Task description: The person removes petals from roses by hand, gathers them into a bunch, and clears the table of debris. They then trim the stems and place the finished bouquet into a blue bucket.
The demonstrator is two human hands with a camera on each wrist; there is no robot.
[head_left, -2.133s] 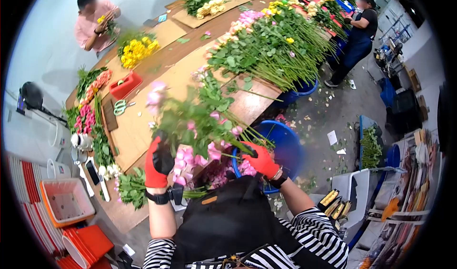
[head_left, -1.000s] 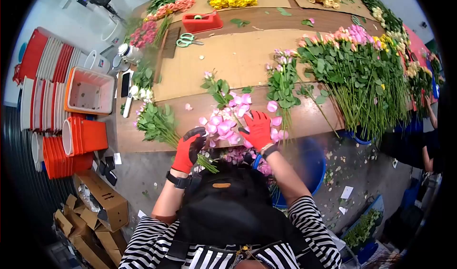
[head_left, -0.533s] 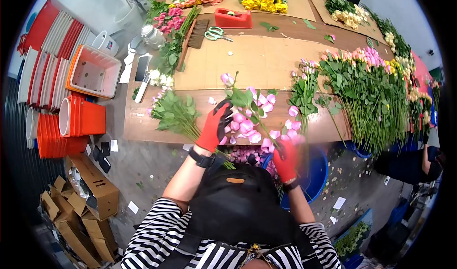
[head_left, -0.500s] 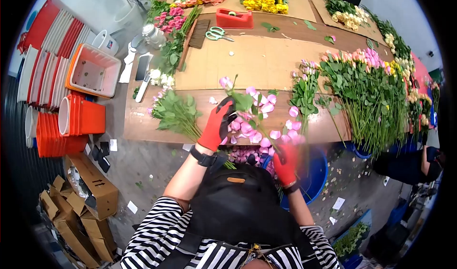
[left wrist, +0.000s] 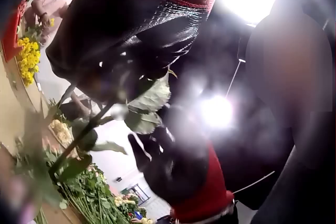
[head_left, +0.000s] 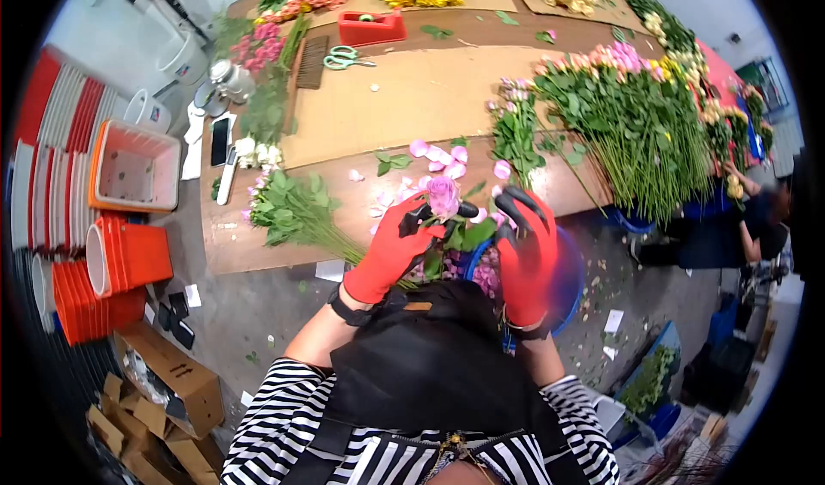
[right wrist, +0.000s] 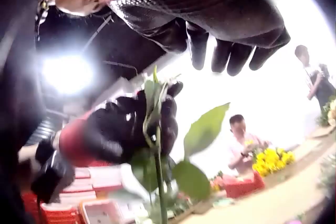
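My left hand (head_left: pixel 397 249), in a red glove with black palm and fingers, holds a pink rose (head_left: pixel 443 196) just in front of my chest. In the head view its bloom faces up and hides most of the stem. Green leaves (right wrist: pixel 206 129) stand out from the stem in the right wrist view, where the left hand's gloved fingers (right wrist: pixel 169 121) curl round it. My right hand (head_left: pixel 526 253), gloved alike, is raised to the right of the rose, apart from it, fingers loosely bent and holding nothing. Loose pink petals (head_left: pixel 447 158) lie on the table behind the rose.
Bundled roses (head_left: pixel 296 214) lie at the table's near left, and a large heap of stems (head_left: pixel 636 133) at the right. Green-handled scissors (head_left: pixel 342 57) and a red tape dispenser (head_left: pixel 371 28) lie farther back. A blue bucket (head_left: pixel 569 287) stands below the table edge.
A second ago both hands were at the petals; half a second ago the rose lay slanted over them. Now the left hand has it nearer my chest, bloom up, and the right hand is higher.
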